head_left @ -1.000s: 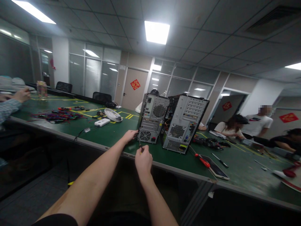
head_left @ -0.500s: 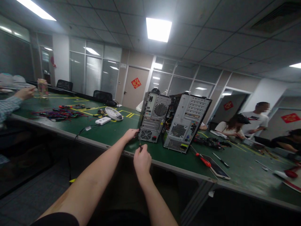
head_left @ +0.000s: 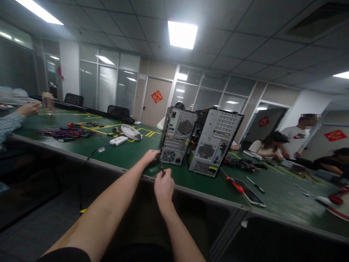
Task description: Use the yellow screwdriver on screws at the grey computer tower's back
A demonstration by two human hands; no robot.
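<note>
Two computer cases stand side by side on the green table, back panels facing me. My left hand reaches to the lower left edge of the left computer case; its fingertips touch the case side and are partly hidden. My right hand is closed around the dark handle of a small screwdriver, whose thin shaft points up at the bottom left corner of that case. The right computer case leans slightly, and neither hand is on it.
Right of the cases lie a red screwdriver, a phone and dark cables. On the left are a wire pile, a white adapter and a white oval part. Other people sit or stand at both ends.
The view has shifted slightly. My two hands keep nearly the same places at the left case. At the far right, the standing person has moved a little.
</note>
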